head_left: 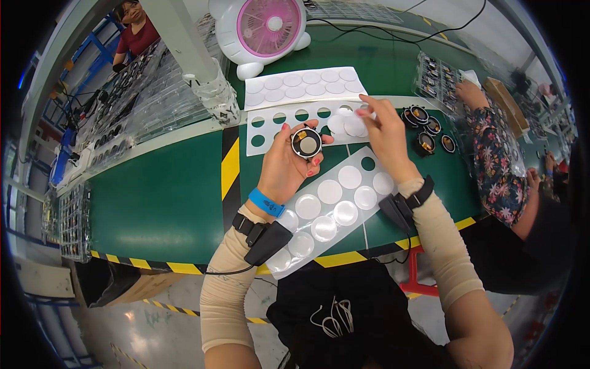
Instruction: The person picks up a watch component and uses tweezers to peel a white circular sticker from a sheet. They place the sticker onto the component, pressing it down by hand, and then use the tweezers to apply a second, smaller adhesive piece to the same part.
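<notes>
My left hand (pixel 284 165) holds a small round black part with a silver rim (pixel 306 143) up over the green bench. Over to the right, my right hand (pixel 384 130) pinches a clear round sticker (pixel 351 126) peeled off a backing sheet. Below both hands lies a long white sheet of round clear stickers (pixel 335 206), one hole bare at its far end. A second white sheet with several empty holes (pixel 289 123) lies behind the hands, and a full sheet (pixel 304 85) behind that.
Several more round black parts (pixel 427 132) lie right of my right hand. A pink and white fan (pixel 267 31) stands at the back. Trays of parts (pixel 132 92) fill the left. A person in a floral sleeve (pixel 498 160) works at the right; another sits far left.
</notes>
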`<state>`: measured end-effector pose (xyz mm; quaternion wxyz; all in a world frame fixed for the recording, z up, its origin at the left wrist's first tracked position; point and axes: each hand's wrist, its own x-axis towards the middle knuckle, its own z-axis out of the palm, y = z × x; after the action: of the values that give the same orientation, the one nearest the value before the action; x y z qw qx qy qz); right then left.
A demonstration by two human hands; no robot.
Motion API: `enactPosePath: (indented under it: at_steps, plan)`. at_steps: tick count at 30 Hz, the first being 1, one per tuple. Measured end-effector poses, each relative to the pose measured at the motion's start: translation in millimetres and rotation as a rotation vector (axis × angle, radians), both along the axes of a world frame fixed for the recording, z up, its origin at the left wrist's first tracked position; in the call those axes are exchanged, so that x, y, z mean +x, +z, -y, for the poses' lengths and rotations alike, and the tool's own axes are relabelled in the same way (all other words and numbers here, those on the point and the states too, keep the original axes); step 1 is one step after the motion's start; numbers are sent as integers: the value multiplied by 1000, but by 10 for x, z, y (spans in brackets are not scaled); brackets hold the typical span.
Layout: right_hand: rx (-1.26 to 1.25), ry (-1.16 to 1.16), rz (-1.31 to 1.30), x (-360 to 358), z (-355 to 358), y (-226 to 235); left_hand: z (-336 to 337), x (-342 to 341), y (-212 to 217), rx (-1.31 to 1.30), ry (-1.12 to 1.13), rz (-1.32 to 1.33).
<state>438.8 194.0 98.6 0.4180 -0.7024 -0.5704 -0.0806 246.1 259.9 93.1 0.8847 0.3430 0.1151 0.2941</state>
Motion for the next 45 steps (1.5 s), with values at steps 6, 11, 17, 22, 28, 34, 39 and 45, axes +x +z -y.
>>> enactPosePath:
  at_steps: [6, 11, 17, 22, 28, 34, 39, 45]
  plan:
    - [131, 396, -462, 19, 322, 211, -19, -12, -17, 40, -30, -46]
    - [62, 635, -920, -213, 413, 199, 25, -15, 30, 13, 1, -92]
    - [6, 774, -669, -403, 369, 125, 37, 7, 3, 32, -4, -115]
    - [-152, 700, -824, -408, 378, 144, 68, 9, 40, 69, 9, -171]
    - [-179, 682, -1177, -392, 351, 129, 81, -8, 51, 55, 6, -187]
    - [-182, 668, -1521, -365, 318, 61, 80, -8, 59, 65, -25, -187]
    - [-103, 611, -1718, -310, 281, 63, 89, 26, 45, 62, -70, -146]
    - [232, 760, -2005, -37, 218, 24, 40, 9, 25, 30, -2, -151]
